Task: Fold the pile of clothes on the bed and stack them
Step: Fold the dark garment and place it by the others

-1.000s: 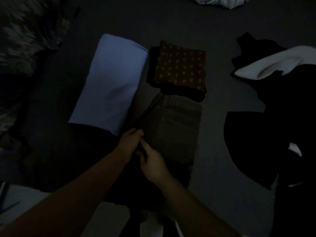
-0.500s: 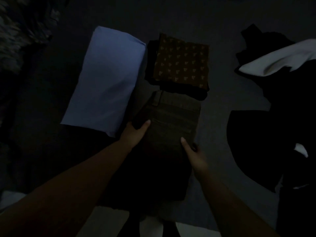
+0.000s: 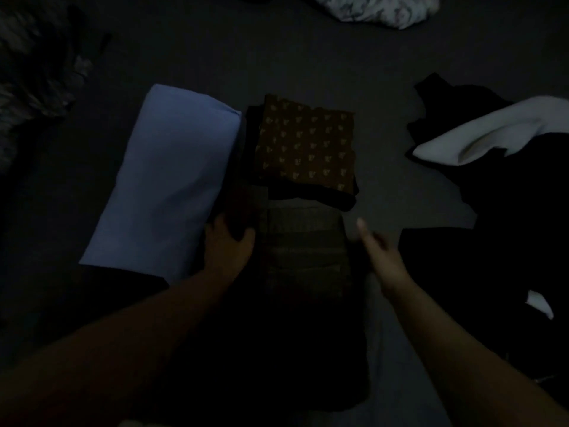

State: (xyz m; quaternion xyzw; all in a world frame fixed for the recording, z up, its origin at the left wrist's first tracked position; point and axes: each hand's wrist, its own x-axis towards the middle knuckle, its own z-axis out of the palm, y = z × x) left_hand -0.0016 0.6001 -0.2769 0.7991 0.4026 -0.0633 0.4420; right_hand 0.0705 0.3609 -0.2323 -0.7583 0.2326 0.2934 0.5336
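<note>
folded trousers (image 3: 303, 245) between both hands

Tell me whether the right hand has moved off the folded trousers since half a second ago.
Yes. The right hand has slid rightward off the folded trousers, now beside their right edge, fingers extended.

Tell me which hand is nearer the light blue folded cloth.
Left. The left hand lies beside the light blue folded cloth; the right hand is across the brown trousers.
</note>
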